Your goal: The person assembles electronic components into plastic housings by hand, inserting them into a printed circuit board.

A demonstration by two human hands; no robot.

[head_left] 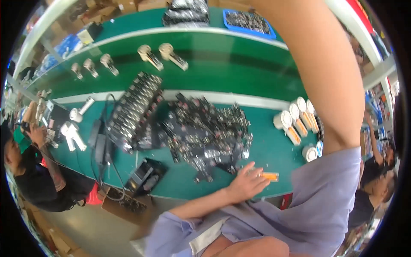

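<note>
My left hand (pixel 247 184) lies flat on the green table (pixel 265 150) near its front edge, fingers spread. Its fingertips reach a small orange part (pixel 270 176); I cannot tell whether they touch it. Just beyond the hand is a big heap of small dark electronic parts (pixel 205 130). My right arm, bare below a lavender sleeve (pixel 329 192), rises through the right of the picture and leaves at the top edge. The right hand itself is out of view.
A black rack of parts (pixel 133 110) lies left of the heap, with a black device (pixel 145 175) and cables nearby. White handheld units (pixel 295 120) lie at right and on the green belt (pixel 171 53) behind. A blue tray (pixel 248 19) sits far back. Other people work at left (pixel 30 167) and right (pixel 376 180).
</note>
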